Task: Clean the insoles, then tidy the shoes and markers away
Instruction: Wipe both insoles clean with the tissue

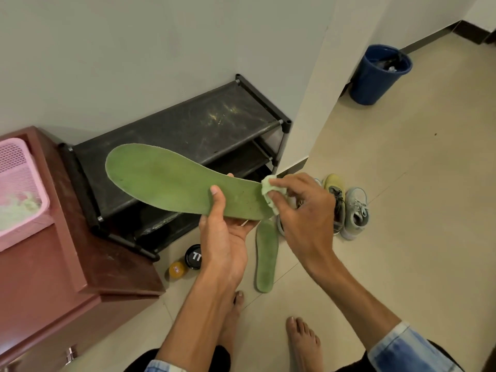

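A green insole gripped near its heel
The left hand clamps it, thumb on top and fingers beneath; just right of that hold the right hand pinches a pale cloth against the heel end; a second insole lies on the floor below both grips

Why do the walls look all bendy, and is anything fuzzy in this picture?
Head view: the wide-angle lens bows the wall corner and tilts the shoe rack; the light is soft, shadows faint; the pink basket at the left edge looks washed-out and fuzzy, while the held green insole looks fairly sharp.
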